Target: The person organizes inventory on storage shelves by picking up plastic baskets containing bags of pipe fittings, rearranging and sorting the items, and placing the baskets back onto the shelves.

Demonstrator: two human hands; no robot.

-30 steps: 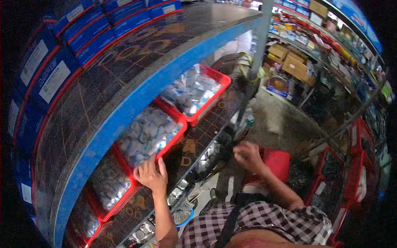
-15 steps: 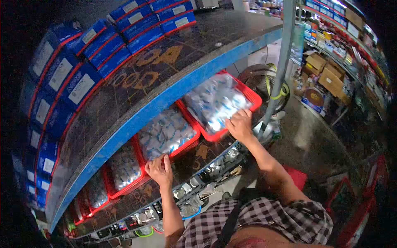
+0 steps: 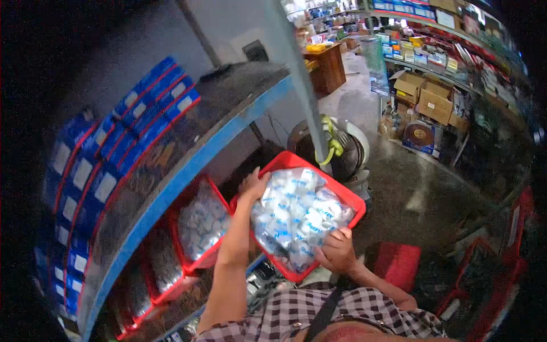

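A red plastic basket (image 3: 356, 202) full of small clear packets (image 3: 296, 208) with blue print is pulled out past the shelf edge, slightly tilted. My left hand (image 3: 254, 186) grips its rim on the left side, with the fingers partly hidden. My right hand (image 3: 337, 251) is closed around the rim on the near right side, its fingertips close to the packets. Left of this basket, a second red basket (image 3: 206, 255) of similar packets stands on the lower shelf.
More red baskets line the lower shelf under a blue-edged shelf (image 3: 188, 165). Blue boxes (image 3: 105, 185) are stacked on top. A grey post (image 3: 310, 97) rises beyond the basket, beside a fan (image 3: 342, 157). Cardboard boxes (image 3: 436, 102) stand across the aisle.
The basket has come off the shelf toward me. My left hand has moved from the neighbouring basket to this one's left rim. The view has turned right.
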